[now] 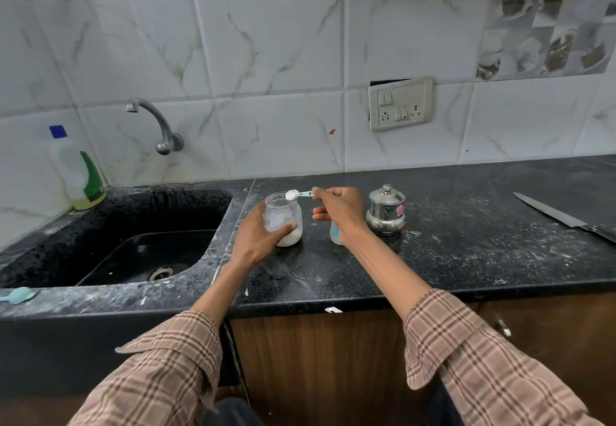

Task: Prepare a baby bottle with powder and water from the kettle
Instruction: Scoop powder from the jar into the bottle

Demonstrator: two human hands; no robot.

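On the black countertop [450, 252], a lidded steel pot [386, 210] with a pink sticker, too small to read, stands just right of the hands; a knife [563, 217] lies well apart at the right. The sink [140, 249] lies to the left, with a green-labelled detergent bottle [78, 172] at its back corner. The left hand [263, 230] grips an open clear jar [283, 218] with white powder at its bottom. The right hand [336, 207] pinches a pale scoop [296, 194], heaped with powder, above the jar's mouth. The baby bottle [336, 235] stands behind the right wrist, mostly hidden
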